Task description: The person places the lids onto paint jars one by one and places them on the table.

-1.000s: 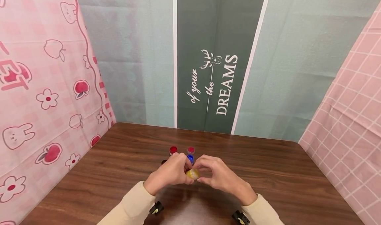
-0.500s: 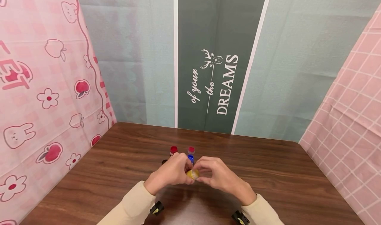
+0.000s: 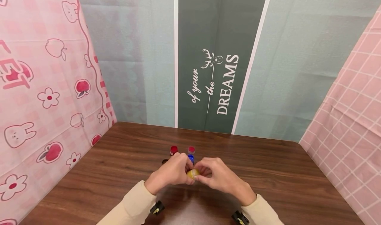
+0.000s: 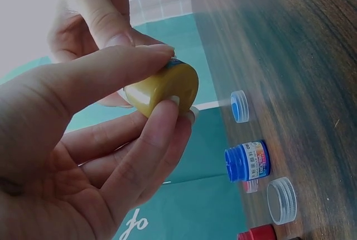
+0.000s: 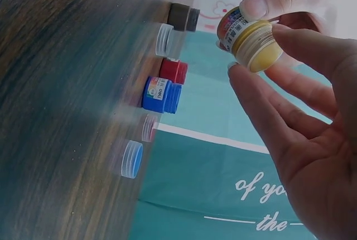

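Observation:
My left hand [image 3: 174,168] holds a small jar of yellow paint [image 4: 162,88] by its body, tilted above the table. The jar's translucent screw lid [image 5: 257,52] faces right, where the thumb and fingers of my right hand [image 3: 220,176] pinch it at the rim. Just beyond the hands stands a blue paint jar [image 5: 160,95] without a lid. A red paint jar [image 3: 174,150] is farther back. The dark paint jar [image 5: 183,17] is mostly behind my left hand in the head view.
Several loose clear lids lie on the wooden table [image 3: 268,172]: one blue inside [image 5: 133,159], one red inside [image 3: 191,150], and another clear lid [image 4: 281,200] near the jars. Printed cloths hang at the back and both sides.
The fingers and thumb of my right hand have come in closer around the yellow jar's lid. My left hand and the other jars stay about where they were.

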`<state>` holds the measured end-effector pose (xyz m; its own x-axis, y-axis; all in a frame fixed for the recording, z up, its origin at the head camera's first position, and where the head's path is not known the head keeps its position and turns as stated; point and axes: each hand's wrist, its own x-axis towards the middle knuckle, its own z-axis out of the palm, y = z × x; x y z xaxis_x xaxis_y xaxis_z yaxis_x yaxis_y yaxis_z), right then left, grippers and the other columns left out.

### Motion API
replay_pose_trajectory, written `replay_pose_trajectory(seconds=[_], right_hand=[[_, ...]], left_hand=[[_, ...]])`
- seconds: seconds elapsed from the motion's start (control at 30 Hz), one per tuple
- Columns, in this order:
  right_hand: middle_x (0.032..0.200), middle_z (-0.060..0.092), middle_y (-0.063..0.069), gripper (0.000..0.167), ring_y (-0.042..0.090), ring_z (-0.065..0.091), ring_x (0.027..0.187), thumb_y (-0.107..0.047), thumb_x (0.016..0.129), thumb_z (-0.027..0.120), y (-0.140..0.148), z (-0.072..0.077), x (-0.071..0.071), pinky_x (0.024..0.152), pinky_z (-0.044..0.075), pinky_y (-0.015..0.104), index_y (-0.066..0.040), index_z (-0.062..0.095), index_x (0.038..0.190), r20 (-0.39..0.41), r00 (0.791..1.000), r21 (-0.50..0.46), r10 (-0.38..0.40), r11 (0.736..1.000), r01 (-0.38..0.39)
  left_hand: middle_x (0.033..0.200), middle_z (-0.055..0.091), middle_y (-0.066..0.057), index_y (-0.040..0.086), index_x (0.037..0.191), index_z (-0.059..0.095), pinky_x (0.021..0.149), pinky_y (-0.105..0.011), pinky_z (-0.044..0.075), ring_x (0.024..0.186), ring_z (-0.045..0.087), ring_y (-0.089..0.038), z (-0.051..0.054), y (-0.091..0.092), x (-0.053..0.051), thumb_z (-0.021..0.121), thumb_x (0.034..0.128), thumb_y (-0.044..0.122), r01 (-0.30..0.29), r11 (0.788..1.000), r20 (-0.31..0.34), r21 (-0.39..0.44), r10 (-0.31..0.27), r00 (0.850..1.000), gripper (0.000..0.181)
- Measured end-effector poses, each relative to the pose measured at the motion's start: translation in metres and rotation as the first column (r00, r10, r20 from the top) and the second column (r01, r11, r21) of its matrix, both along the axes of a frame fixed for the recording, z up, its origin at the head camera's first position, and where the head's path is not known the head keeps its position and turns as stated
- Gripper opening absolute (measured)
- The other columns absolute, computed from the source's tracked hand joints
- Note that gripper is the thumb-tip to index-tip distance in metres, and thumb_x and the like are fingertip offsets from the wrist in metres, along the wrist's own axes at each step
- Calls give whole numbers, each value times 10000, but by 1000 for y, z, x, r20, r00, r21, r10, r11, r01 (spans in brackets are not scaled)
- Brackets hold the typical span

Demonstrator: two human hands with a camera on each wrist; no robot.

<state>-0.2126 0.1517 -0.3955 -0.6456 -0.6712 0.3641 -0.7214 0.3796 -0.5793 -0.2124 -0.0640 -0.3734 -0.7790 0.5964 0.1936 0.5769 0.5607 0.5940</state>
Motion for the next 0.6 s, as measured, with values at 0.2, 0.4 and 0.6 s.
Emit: replay_pose_trajectory(seconds=[0.2, 0.4, 0.6], right_hand=[[923, 734, -4, 170, 20, 707, 822, -223, 920, 782, 0, 1, 0, 722, 595, 195, -102, 727, 1028, 4, 1000, 21, -15, 1000, 15], [1034, 723, 31, 244, 117, 745, 915, -170, 905, 795, 2, 1, -1, 762, 608, 212, -88, 695, 1112, 39, 999, -18, -2, 1000, 3], [1084, 656, 43, 308, 186, 725, 1018, -24, 841, 826, 1, 1, -1, 847, 621, 287, -82, 674, 1102, -15, 999, -25, 38, 999, -38]], left_hand=[[693, 745, 10, 56, 790, 789, 561, -111, 506, 566, 571, 48, 0, 1, 0, 902, 727, 76, -4, 1000, 14, -6, 4, 1000, 132], [701, 750, 10, 59, 787, 786, 566, -121, 511, 575, 577, 49, -1, 0, -1, 910, 723, 86, -5, 1000, 7, -4, 5, 1000, 142], [708, 751, 18, 68, 797, 789, 574, -124, 513, 587, 576, 57, -1, 0, -1, 913, 721, 98, 3, 1000, -4, -13, -3, 1000, 149]])
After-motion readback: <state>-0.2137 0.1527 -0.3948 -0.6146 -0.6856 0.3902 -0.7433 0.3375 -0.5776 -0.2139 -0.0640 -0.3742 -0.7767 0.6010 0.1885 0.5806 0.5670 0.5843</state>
